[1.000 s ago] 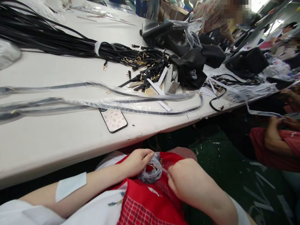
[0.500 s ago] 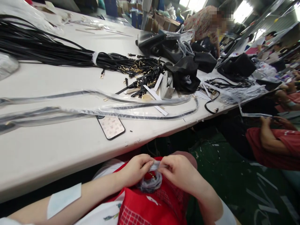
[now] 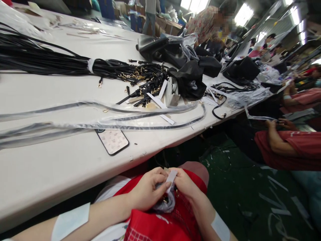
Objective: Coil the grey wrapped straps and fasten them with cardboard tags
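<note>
Over my lap, both hands are closed around a coiled strap in clear plastic [image 3: 167, 205], with bits of gold hardware showing in it. My left hand [image 3: 149, 189] curls over the coil's left side, its thumb against a short white strip [image 3: 171, 179]. On the other side, my right hand [image 3: 185, 182] pinches the strip's upper end with fingers bent round the top of the coil. The fingers hide part of the coil. A red apron [image 3: 147, 227] lies beneath the hands.
On the white table [image 3: 62, 167] lie plastic-sleeved straps [image 3: 150, 127], a phone [image 3: 112, 142], a tied bundle of black straps [image 3: 50, 60] with gold clasps, and black bags [image 3: 188, 80]. A tape dispenser [image 3: 172, 92] stands among paper strips. A co-worker in red [image 3: 288, 144] sits at right.
A white strip now shows between my hands, across the strap coil. My right hand has turned and come nearer my left. The view has shifted slightly.
</note>
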Demonstrator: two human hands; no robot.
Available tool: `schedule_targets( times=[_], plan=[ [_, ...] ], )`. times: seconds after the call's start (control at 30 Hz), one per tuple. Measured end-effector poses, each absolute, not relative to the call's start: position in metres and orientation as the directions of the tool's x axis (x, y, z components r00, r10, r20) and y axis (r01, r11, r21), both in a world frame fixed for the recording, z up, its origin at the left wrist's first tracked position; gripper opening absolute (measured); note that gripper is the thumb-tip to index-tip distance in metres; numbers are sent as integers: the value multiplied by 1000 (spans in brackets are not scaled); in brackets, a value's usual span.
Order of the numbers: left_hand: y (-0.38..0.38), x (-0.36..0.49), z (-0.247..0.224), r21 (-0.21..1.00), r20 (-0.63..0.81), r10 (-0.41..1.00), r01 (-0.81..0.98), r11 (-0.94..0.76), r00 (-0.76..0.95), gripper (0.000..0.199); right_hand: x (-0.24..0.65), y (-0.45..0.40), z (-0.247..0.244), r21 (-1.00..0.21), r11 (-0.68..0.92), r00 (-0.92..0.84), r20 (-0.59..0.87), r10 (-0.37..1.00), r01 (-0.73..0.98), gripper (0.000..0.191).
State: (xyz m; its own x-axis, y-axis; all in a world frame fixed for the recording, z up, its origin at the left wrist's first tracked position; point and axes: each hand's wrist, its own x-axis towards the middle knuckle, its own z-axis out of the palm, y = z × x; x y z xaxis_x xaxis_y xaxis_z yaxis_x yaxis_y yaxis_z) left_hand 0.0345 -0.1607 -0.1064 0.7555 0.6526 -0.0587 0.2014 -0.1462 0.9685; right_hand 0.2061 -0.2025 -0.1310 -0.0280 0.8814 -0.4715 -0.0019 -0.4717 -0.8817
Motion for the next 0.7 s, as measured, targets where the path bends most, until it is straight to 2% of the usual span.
schedule_targets(
  times=[0.1, 0.2, 0.37, 0.5, 0.6, 0.7],
  plan=[
    [-159, 34, -107, 953, -69, 711, 258, -161, 699, 34, 200, -204, -125, -922, -386, 82, -383, 920, 18, 37],
    [-156, 34, -111, 943, -165, 697, 318, -96, 698, 35, 202, -203, -113, -940, -320, 111, -308, 945, 115, 30],
    [-156, 37, -114, 938, -238, 716, 347, -7, 656, 31, 217, -199, -97, -936, -334, -77, -343, 936, 112, 36],
    [-159, 38, -107, 949, -190, 776, 314, -10, 601, 10, 222, -196, -87, -927, -335, -102, -354, 930, 167, 30],
    [-159, 38, -103, 958, -175, 777, 285, -6, 605, 18, 224, -195, -82, -929, -338, -156, -360, 920, 153, 33],
    [-159, 38, -103, 966, -188, 754, 256, 27, 629, 17, 225, -194, -82, -929, -353, -215, -370, 904, 116, 37]
  ],
)
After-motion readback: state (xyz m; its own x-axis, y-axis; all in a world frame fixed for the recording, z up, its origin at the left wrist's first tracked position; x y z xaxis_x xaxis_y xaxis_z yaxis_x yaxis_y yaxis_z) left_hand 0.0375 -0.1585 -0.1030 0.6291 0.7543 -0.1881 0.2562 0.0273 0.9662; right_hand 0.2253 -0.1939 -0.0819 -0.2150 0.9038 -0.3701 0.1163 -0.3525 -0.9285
